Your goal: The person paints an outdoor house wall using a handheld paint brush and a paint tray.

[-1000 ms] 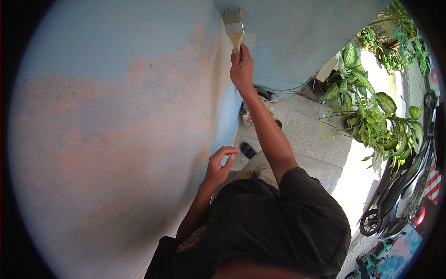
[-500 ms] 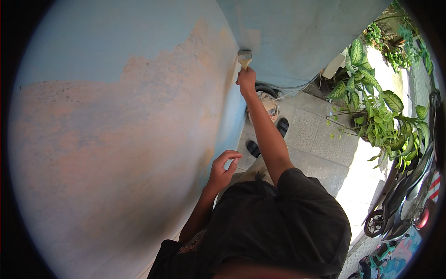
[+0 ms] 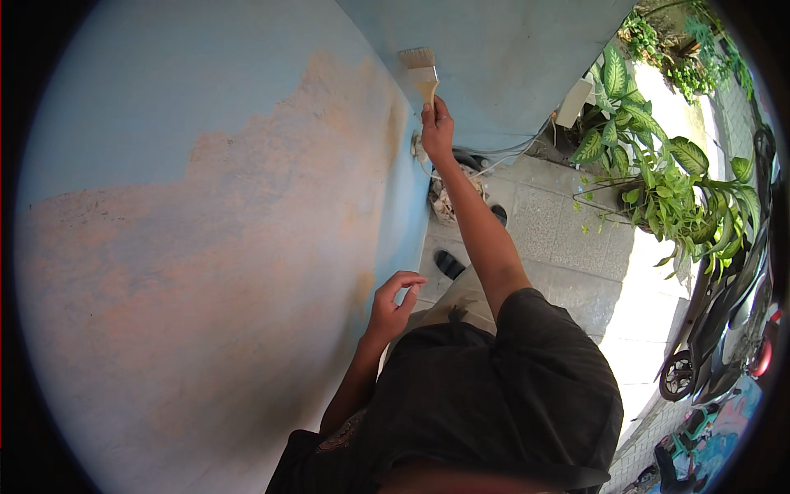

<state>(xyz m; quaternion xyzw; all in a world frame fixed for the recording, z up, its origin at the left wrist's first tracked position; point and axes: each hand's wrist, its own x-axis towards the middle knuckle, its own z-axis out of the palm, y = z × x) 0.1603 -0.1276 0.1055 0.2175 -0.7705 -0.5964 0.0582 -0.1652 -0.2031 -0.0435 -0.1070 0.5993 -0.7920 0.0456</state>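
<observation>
My right hand (image 3: 438, 134) is closed round the pale handle of a flat, wide paintbrush (image 3: 423, 69). The brush points upward, its bristles at the blue adjoining wall (image 3: 494, 74), near the corner; whether they touch it I cannot tell. On the left, a big wall (image 3: 247, 272) is blue at the top, with a ragged edge above a worn pinkish, patchy area. My left hand (image 3: 393, 306) hovers beside this wall in front of my body, fingers loosely bent and thumb near the index finger, with nothing visible in it.
Below the corner stands a bag-like bundle (image 3: 448, 202) with cables (image 3: 514, 151) running along the wall foot. My sandalled foot (image 3: 449, 264) is on the grey tiles (image 3: 568, 222). Leafy potted plants (image 3: 658, 189) and a parked motorbike (image 3: 716, 346) line the right side.
My right hand has raised the paintbrush away from the corner, higher up in view; its bristles now show fully. The view has shifted slightly. My left hand has barely moved.
</observation>
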